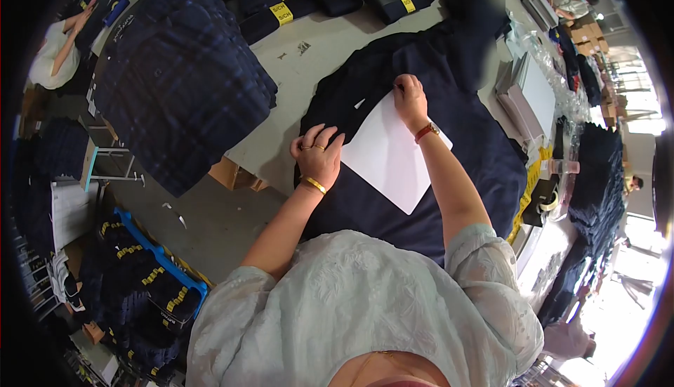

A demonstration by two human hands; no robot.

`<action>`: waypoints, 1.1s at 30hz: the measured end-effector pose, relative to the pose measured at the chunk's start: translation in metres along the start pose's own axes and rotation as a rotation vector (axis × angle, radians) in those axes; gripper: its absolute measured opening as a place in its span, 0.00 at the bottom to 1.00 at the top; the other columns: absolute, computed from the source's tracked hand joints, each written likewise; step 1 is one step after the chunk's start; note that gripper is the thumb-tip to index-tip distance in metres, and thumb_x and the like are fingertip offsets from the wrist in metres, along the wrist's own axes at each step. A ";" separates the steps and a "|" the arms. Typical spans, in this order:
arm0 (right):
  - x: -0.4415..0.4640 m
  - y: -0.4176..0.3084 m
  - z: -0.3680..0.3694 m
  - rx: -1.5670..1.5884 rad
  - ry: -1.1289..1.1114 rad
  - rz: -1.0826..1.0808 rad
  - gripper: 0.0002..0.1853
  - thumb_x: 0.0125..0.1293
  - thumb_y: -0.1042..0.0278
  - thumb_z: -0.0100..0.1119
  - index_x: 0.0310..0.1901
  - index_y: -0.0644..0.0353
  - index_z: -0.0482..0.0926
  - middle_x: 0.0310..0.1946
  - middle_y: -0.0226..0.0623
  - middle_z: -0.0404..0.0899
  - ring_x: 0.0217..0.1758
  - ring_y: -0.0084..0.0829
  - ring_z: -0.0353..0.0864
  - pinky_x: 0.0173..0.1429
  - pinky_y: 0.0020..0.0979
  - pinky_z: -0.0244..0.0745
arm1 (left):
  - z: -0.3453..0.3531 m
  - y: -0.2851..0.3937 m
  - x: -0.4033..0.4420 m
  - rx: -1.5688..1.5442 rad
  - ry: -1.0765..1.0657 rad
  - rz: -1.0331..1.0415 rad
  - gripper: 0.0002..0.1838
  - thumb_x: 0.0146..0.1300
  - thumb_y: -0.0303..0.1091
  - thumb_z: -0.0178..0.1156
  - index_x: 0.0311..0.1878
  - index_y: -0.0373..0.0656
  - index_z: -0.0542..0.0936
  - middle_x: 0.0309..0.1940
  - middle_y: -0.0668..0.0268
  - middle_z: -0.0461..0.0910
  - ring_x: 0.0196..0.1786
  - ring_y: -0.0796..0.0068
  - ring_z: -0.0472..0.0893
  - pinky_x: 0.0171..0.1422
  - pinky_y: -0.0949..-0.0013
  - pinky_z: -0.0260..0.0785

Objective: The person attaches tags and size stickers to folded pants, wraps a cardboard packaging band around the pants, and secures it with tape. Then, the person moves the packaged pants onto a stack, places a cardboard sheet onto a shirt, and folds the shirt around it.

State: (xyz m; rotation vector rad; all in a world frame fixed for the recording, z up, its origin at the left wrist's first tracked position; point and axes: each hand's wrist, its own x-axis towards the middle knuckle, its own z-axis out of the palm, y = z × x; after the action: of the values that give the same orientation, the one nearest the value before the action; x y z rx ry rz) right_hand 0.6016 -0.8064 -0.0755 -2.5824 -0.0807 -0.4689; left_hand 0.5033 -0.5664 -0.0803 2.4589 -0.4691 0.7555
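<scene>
A navy garment (484, 155) lies spread over the table in front of me. On top of it rests a white card sheet (390, 159), turned cornerwise, with one corner pointing towards me. My right hand (412, 100) is closed in a pinch at the far corner of the card; its palm hides that corner. At the card's left corner, my left hand (320, 156) has its fingers bent onto the garment's left edge, with the fingertips partly hidden. A small white label (359, 104) shows on the dark cloth between the hands.
A stack of checked navy garments (186, 85) stands at the left. Packed garments with yellow size strips (284, 1) lie at the back. To the right are a pile of white cards (526, 99) and a tape roll (549, 201). A blue-edged crate (165, 257) stands lower left. Other people work nearby.
</scene>
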 end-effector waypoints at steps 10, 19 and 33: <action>-0.004 -0.019 0.019 -0.082 -0.010 0.104 0.11 0.66 0.68 0.50 0.47 0.53 0.78 0.50 0.33 0.75 0.53 0.39 0.72 0.59 0.35 0.68 | -0.007 0.004 0.001 -0.009 -0.028 0.097 0.11 0.52 0.29 0.62 0.40 0.50 0.82 0.44 0.79 0.80 0.47 0.79 0.77 0.55 0.62 0.55; 0.007 -0.026 -0.008 -0.307 0.029 -0.474 0.14 0.62 0.69 0.54 0.50 0.52 0.79 0.52 0.28 0.77 0.59 0.33 0.71 0.63 0.36 0.65 | -0.004 0.004 -0.002 0.010 -0.085 0.159 0.11 0.53 0.29 0.61 0.42 0.49 0.81 0.45 0.78 0.80 0.48 0.79 0.77 0.55 0.63 0.58; -0.027 0.003 -0.008 -0.252 0.132 -0.467 0.11 0.55 0.71 0.61 0.41 0.56 0.82 0.46 0.29 0.80 0.50 0.31 0.78 0.58 0.34 0.69 | 0.000 0.009 0.001 0.142 -0.504 0.340 0.11 0.58 0.30 0.51 0.43 0.40 0.77 0.46 0.61 0.76 0.46 0.67 0.73 0.46 0.66 0.63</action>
State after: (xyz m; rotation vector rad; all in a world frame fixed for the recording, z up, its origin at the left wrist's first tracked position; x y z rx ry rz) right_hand 0.5739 -0.8123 -0.0797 -2.7640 -0.6236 -0.8645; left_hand 0.4994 -0.5736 -0.0763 2.7356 -1.0722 0.2849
